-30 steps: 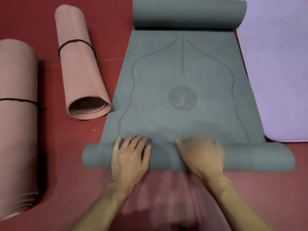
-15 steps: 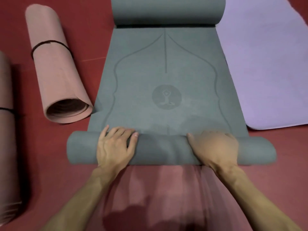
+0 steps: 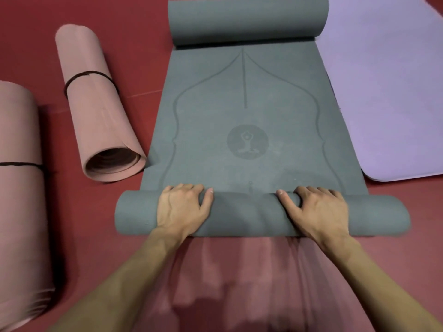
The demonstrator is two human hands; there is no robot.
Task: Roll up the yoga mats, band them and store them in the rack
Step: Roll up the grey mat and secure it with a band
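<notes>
A grey yoga mat (image 3: 244,116) lies flat on the red floor, printed with curved lines and a round emblem. Its near end is wound into a roll (image 3: 244,215) lying across in front of me. My left hand (image 3: 182,209) grips the roll left of its middle, fingers curled over the far side. My right hand (image 3: 318,212) grips it right of the middle in the same way. The mat's far end curls up into a second roll (image 3: 247,17).
Two pink mats lie rolled and bound with dark bands at the left: one (image 3: 96,104) angled beside the grey mat, a larger one (image 3: 19,200) at the left edge. A purple mat (image 3: 388,92) lies flat at the right. Red floor (image 3: 84,224) surrounds everything.
The near roll has moved further up the grey mat and grown thicker. My hands have spread apart on it, and their fingers now curl over its far side.
</notes>
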